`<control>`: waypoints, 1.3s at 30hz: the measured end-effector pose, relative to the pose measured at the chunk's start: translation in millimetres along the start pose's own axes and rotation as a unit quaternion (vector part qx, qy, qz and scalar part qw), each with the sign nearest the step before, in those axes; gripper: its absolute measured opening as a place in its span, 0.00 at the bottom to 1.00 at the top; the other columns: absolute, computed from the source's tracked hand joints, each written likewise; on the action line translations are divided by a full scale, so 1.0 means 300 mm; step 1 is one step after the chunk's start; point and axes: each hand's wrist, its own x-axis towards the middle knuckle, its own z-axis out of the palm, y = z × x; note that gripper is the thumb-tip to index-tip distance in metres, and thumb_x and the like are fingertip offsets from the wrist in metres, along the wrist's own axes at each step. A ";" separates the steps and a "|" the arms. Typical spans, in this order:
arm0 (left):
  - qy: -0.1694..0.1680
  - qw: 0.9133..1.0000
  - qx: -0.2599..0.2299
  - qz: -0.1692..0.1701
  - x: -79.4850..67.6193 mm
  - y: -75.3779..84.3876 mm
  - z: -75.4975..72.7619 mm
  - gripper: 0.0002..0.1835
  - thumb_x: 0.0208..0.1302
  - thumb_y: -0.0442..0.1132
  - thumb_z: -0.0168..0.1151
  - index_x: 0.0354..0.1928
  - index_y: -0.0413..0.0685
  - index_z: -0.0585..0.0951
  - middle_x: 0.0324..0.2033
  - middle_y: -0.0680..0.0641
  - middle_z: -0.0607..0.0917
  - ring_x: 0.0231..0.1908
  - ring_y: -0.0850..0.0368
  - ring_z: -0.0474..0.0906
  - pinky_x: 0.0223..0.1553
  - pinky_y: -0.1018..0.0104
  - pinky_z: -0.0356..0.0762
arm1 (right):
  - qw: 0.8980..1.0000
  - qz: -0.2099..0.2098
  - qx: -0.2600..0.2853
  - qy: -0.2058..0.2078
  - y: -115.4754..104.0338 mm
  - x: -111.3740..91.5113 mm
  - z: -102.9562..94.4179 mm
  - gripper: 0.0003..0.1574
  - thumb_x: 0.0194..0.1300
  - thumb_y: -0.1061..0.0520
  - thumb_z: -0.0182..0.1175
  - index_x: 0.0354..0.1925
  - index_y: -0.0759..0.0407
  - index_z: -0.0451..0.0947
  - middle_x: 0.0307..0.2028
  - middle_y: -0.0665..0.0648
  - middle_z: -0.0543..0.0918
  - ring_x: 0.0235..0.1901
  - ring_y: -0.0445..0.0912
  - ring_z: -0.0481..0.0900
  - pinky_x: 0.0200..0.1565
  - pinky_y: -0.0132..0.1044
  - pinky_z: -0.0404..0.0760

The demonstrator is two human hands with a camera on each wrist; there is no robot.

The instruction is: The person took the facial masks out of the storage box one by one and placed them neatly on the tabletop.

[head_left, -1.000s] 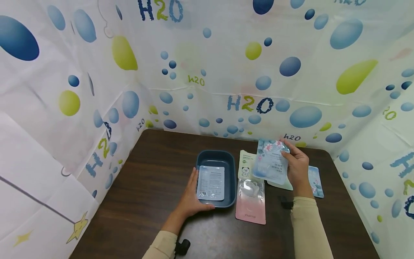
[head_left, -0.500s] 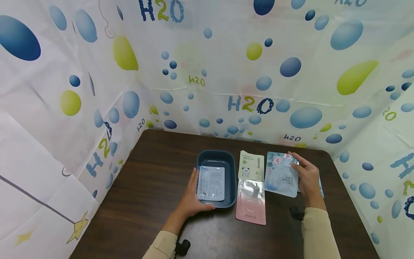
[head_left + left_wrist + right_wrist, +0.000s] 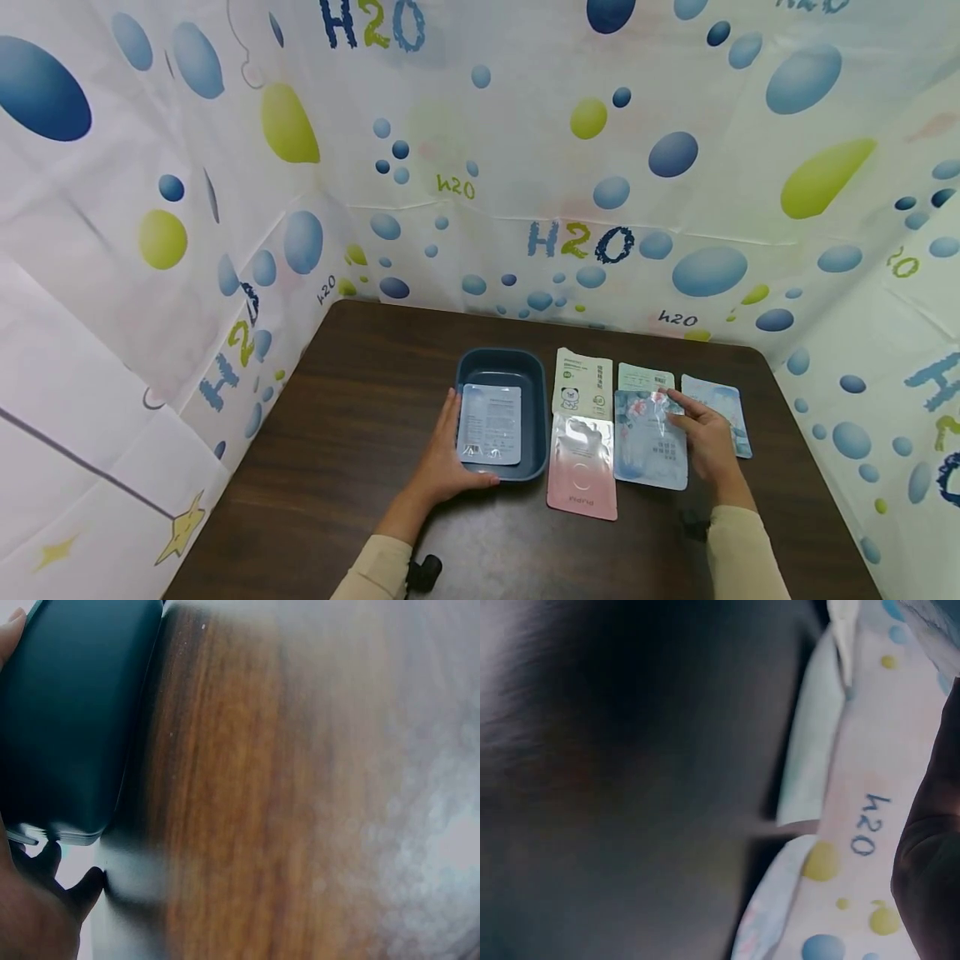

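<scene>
In the head view my right hand (image 3: 705,437) pinches the upper right part of a blue floral face mask packet (image 3: 648,446). That packet overlaps the lower part of a pale green packet (image 3: 647,377). My left hand (image 3: 442,458) rests against the blue-grey tray (image 3: 501,365), fingers straight along its left side and thumb at its near edge. Inside the tray lies a light blue printed packet (image 3: 490,425). In the left wrist view, fingers (image 3: 88,889) show beside the dark tray wall (image 3: 67,712). The right wrist view catches only a dark part of the right hand (image 3: 934,855).
Right of the tray lie a pale green packet with a bear (image 3: 583,383) and a silver-pink packet (image 3: 581,475), their edges meeting. Another blue floral packet (image 3: 720,404) lies at far right. The brown table (image 3: 337,392) backs onto a patterned curtain (image 3: 480,167).
My right hand has carried the blue floral packet right and then toward me, uncovering the top of the pale green packet and the far-right packet. The left hand and tray have stayed put.
</scene>
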 end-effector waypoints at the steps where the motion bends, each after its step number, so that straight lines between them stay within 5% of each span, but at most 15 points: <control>1: 0.000 1.000 0.001 0.001 0.000 0.000 0.000 0.80 0.30 0.59 0.88 0.83 0.56 0.44 0.83 0.57 0.40 0.81 0.43 0.46 0.73 0.30 0.56 | 1.000 0.000 -0.016 0.001 0.012 -0.002 -0.002 0.35 0.74 0.61 0.60 0.74 0.67 0.62 0.50 0.30 0.82 0.41 0.31 0.84 0.44 0.24 0.84; 4: 0.000 1.000 0.004 0.003 0.000 0.000 0.000 0.80 0.30 0.59 0.87 0.83 0.56 0.44 0.83 0.59 0.39 0.81 0.44 0.45 0.73 0.31 0.55 | 0.995 0.002 -0.097 0.018 0.038 -0.012 -0.007 0.34 0.73 0.62 0.60 0.73 0.65 0.65 0.62 0.42 0.80 0.47 0.32 0.81 0.46 0.20 0.80; 7: -0.001 1.000 0.004 0.003 0.000 -0.001 0.001 0.79 0.31 0.59 0.87 0.83 0.56 0.44 0.83 0.59 0.39 0.81 0.44 0.45 0.73 0.30 0.55 | 0.977 0.022 -0.210 0.031 0.051 -0.023 -0.014 0.34 0.72 0.60 0.61 0.73 0.61 0.67 0.72 0.59 0.72 0.56 0.45 0.78 0.50 0.22 0.78; 12: -0.002 1.000 0.001 0.001 0.001 -0.002 0.000 0.79 0.32 0.58 0.88 0.83 0.56 0.44 0.83 0.58 0.39 0.81 0.44 0.45 0.73 0.30 0.55 | 0.935 0.028 -0.354 0.016 0.070 -0.048 -0.029 0.36 0.67 0.59 0.61 0.72 0.58 0.69 0.73 0.73 0.66 0.66 0.68 0.70 0.64 0.56 0.76; 15: -0.001 1.000 0.003 0.002 0.002 0.000 0.000 0.79 0.31 0.59 0.87 0.83 0.55 0.44 0.83 0.57 0.39 0.81 0.44 0.46 0.73 0.30 0.55 | 0.912 0.007 -0.411 0.002 0.090 -0.068 -0.035 0.38 0.64 0.60 0.62 0.72 0.59 0.69 0.74 0.74 0.62 0.72 0.74 0.60 0.68 0.71 0.62; 22: 0.000 1.000 0.000 0.008 0.003 -0.005 0.002 0.80 0.31 0.61 0.87 0.83 0.54 0.44 0.83 0.56 0.40 0.81 0.43 0.45 0.73 0.30 0.55 | 0.899 -0.018 -0.437 -0.027 0.134 -0.092 -0.048 0.47 0.59 0.65 0.61 0.76 0.62 0.61 0.79 0.75 0.48 0.74 0.79 0.48 0.68 0.75 0.55; 26: -0.001 1.000 0.001 0.007 0.001 -0.007 0.002 0.80 0.30 0.62 0.87 0.83 0.54 0.44 0.83 0.56 0.40 0.81 0.42 0.46 0.72 0.30 0.56 | 0.882 -0.063 -0.465 -0.050 0.160 -0.103 -0.056 0.47 0.59 0.66 0.63 0.74 0.69 0.60 0.77 0.75 0.53 0.76 0.76 0.47 0.68 0.77 0.50; 30: 0.001 1.000 -0.001 0.014 0.002 -0.006 0.001 0.81 0.29 0.62 0.87 0.83 0.54 0.44 0.83 0.51 0.41 0.81 0.41 0.46 0.72 0.31 0.58 | 0.865 -0.096 -0.488 -0.062 0.179 -0.113 -0.056 0.47 0.64 0.58 0.65 0.73 0.75 0.59 0.76 0.76 0.55 0.78 0.72 0.42 0.67 0.80 0.38; 34: 0.002 1.000 -0.001 0.020 0.004 -0.007 0.001 0.81 0.29 0.61 0.88 0.83 0.53 0.44 0.83 0.47 0.42 0.81 0.41 0.45 0.72 0.32 0.58 | 0.850 -0.087 -0.516 -0.066 0.190 -0.117 -0.048 0.52 0.66 0.45 0.66 0.74 0.72 0.59 0.77 0.76 0.51 0.78 0.71 0.39 0.66 0.81 0.32; 39: 0.004 1.000 0.000 0.018 0.006 -0.008 0.001 0.81 0.28 0.62 0.87 0.83 0.50 0.45 0.83 0.47 0.42 0.81 0.41 0.46 0.72 0.32 0.59 | 0.834 -0.069 -0.544 -0.071 0.189 -0.124 -0.042 0.52 0.65 0.41 0.66 0.74 0.67 0.61 0.78 0.76 0.48 0.77 0.74 0.38 0.66 0.81 0.28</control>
